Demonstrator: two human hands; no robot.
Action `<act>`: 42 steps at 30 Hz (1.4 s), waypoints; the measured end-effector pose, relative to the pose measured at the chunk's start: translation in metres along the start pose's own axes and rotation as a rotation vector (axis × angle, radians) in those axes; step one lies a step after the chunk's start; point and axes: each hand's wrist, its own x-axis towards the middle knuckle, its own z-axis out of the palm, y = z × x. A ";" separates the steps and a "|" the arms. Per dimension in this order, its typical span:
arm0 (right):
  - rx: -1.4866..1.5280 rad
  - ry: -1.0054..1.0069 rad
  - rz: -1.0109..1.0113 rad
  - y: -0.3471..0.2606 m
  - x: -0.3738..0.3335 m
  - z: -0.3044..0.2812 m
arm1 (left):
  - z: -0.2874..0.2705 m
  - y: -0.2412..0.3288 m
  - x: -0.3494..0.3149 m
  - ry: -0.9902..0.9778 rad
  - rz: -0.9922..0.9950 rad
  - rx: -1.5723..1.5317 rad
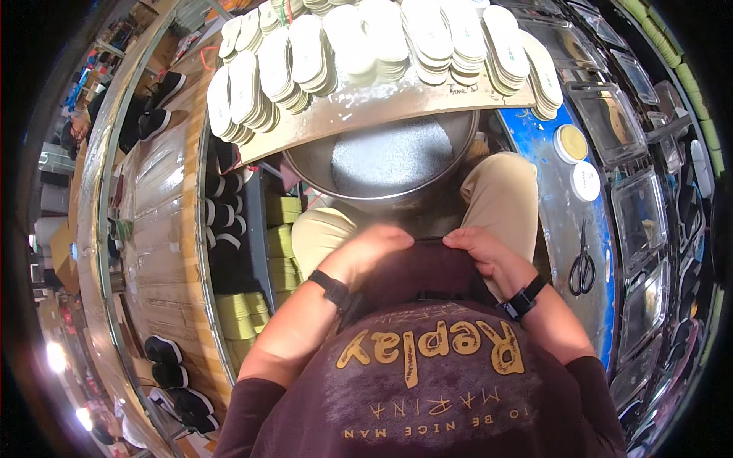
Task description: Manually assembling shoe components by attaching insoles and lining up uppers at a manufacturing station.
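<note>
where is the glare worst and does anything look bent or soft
Head view: glare bleaches the white insoles at top centre; head view: the left-side bench bows toward the dark fisheye rim; head view: the left hand looks hazy, its edges soft.

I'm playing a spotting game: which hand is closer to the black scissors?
Right. The right hand is to the left of the black scissors; the left hand is on that same side, but farther away.

Maroon T-shirt [435, 391], beige trousers [501, 197], black wristbands [524, 298]
</note>
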 end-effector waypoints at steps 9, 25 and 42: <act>-0.108 0.105 0.066 0.001 0.021 -0.001 | -0.045 -0.020 -0.011 -0.039 -0.129 -0.085; -1.294 0.663 -0.970 -0.055 -0.016 -0.021 | -0.040 -0.037 -0.003 0.202 0.331 0.802; -1.004 1.380 0.331 0.076 -0.175 -0.229 | 0.018 0.019 -0.011 -0.213 -0.034 1.279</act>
